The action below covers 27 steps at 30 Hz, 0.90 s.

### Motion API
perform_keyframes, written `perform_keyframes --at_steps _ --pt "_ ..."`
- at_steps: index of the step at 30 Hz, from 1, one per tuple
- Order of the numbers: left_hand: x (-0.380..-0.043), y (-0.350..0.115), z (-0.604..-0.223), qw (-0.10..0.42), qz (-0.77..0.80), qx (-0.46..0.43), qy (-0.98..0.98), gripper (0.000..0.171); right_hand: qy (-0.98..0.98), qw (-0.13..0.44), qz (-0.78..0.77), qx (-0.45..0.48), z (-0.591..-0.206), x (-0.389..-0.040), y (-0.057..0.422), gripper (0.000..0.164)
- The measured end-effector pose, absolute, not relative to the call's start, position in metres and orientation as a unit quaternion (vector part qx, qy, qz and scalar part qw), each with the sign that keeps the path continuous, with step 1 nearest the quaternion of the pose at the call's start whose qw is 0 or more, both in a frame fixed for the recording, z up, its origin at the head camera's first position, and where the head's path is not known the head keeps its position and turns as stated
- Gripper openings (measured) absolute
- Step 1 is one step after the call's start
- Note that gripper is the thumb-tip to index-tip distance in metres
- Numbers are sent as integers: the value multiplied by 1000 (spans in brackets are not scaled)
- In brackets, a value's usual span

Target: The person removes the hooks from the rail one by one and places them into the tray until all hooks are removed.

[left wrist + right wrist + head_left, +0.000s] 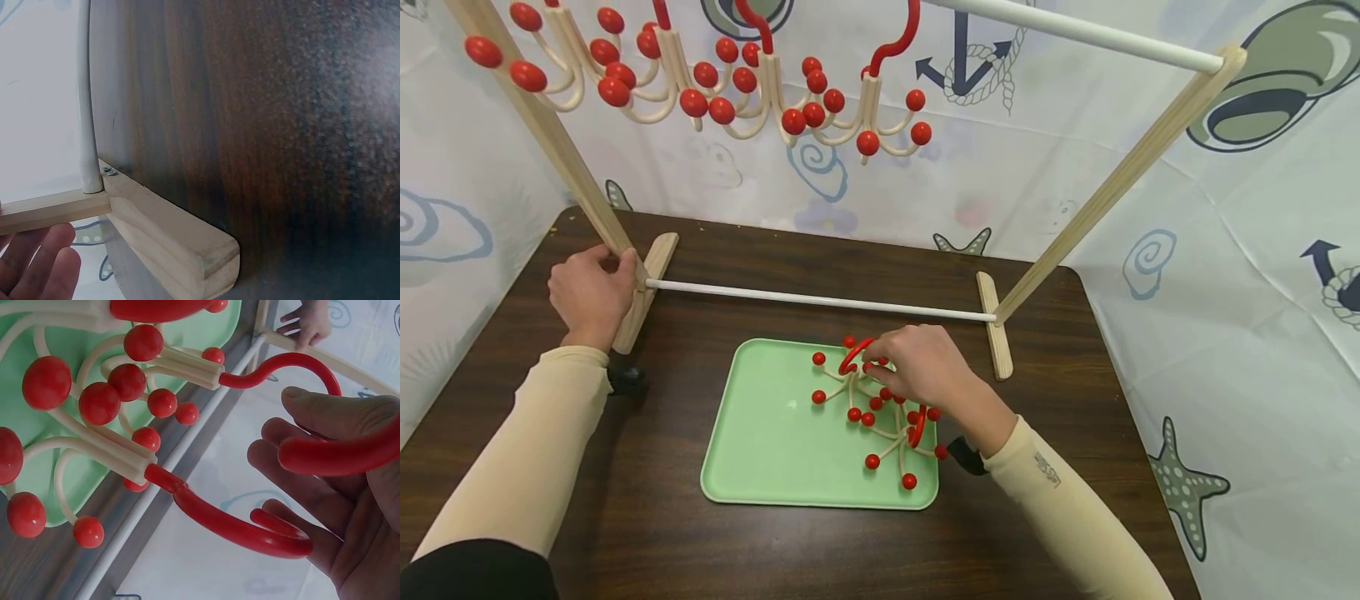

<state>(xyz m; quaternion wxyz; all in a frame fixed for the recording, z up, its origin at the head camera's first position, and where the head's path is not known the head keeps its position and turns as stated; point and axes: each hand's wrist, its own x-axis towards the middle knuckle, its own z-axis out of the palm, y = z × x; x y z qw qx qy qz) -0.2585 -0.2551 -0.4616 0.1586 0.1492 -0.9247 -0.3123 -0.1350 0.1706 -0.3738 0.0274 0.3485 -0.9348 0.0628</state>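
- Surface: dark brown wood-grain table (pixel 647 521), rounded far corners, glare patch in left wrist view.
- Room: pale sea-print sheet (pixel 887 196) behind and at both sides, with anchors, spirals, starfish, shells; creases visible.
- On table: green tray (pixel 775 450), rimmed; behind it a wooden stand with left upright (pixel 568 146), right upright (pixel 1112 192), upper white rod (pixel 1090 30), lower white rod (pixel 812 297).
- Task pieces: left tray piece (pixel 852 380) and right tray piece (pixel 904 435), pale branches tipped with red balls, both on the tray's right part, branches tangled close.
- Four hanging pieces (pixel 771 83) of the same kind in a row above, over the table's far side.
- Left hand (pixel 591 292): grips low on left upright, thumb one side, fingers round the other.
- Right hand (pixel 917 362): thumb and fingers bent at the left tray piece's red hook (pixel 850 360) — cannot tell if the grip is closed.
- Writing: small dark mark (pixel 1047 469) on right sleeve (pixel 1075 508), unreadable.
- Cut off: tops of the hanging hooks; the left end of upper white rod.
- Hard to see: right hand covers branches — total pieces on tray unclear. Right wrist view: foreground hook (pixel 344 453) cropped by right edge, owner unclear.
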Motion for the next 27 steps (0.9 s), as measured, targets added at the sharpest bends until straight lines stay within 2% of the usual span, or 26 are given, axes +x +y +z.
perform_keyframes --at_steps 15,21,27 --pt "-256 -256 -465 157 -317 145 -924 61 -923 69 84 369 -340 -128 181 15" --pt "-260 -258 -465 185 -306 138 -923 52 -903 119 140 389 -306 -132 187 13" --pt "-259 -258 -467 184 -308 141 -923 53 -878 196 208 385 -269 -143 189 13"
